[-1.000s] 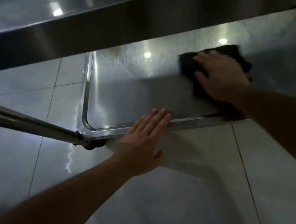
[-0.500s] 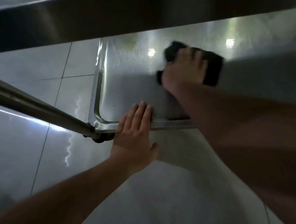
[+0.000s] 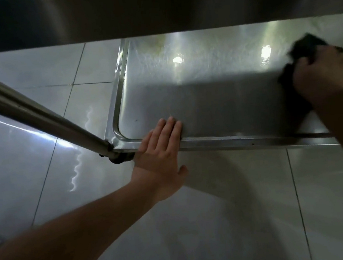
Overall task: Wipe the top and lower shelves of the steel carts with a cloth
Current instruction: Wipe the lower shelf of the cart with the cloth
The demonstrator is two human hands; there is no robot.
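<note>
Tiled floor (image 3: 197, 222), wet steel shelf (image 3: 205, 96)

Lower shelf (image 3: 216, 104) set above the tiled floor (image 3: 218, 220), under the upper shelf (image 3: 153, 6) spanning 12 o'clock. Cart leg (image 3: 37, 114) slanted from 9 o'clock down to the shelf's near-left corner, above a caster (image 3: 119, 158). Left hand (image 3: 160, 156) laid flat over the near rim (image 3: 252, 140), just right of that corner, fingertips on the shelf. Right hand (image 3: 325, 71) at 3 o'clock, pressed on the cloth (image 3: 303, 46) upon the shelf, well apart from the left hand.
</note>
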